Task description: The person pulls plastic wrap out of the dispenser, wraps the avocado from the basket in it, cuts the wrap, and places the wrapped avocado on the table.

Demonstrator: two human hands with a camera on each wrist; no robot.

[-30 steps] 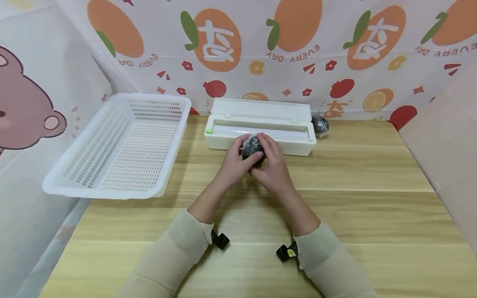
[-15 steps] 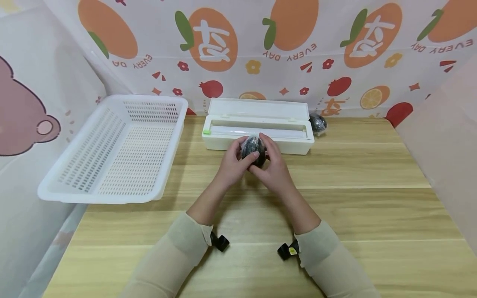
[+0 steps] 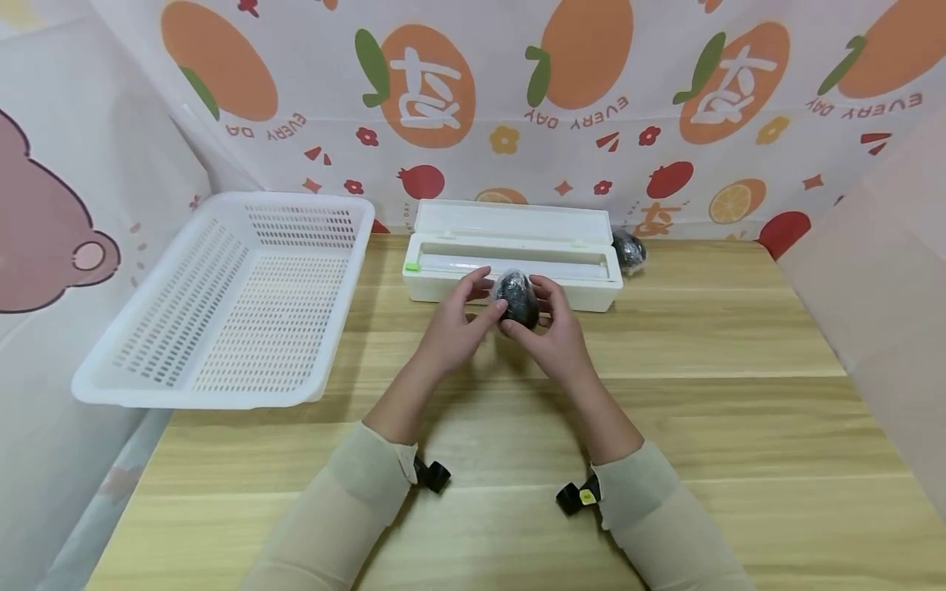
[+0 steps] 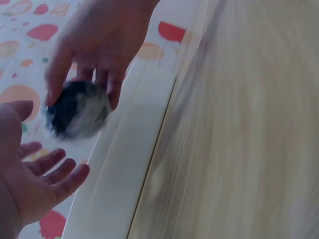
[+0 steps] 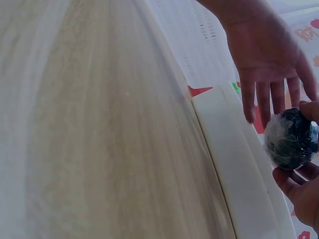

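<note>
A dark egg-shaped object wrapped in clear film is held just above the table in front of the white film dispenser box. My right hand grips it with curled fingers and thumb. The left wrist view shows those fingers around the wrapped object. My left hand is open just left of it, fingers straight and spread. In the right wrist view the left hand hangs flat beside the wrapped object. In the left wrist view my left palm stands apart from it.
A white perforated basket sits at the left of the wooden table. A second dark wrapped object lies behind the dispenser's right end. Patterned curtain walls close in the back and sides.
My left hand has let go of the wrapped object and opened. The right hand keeps hold and has shifted it slightly right.
</note>
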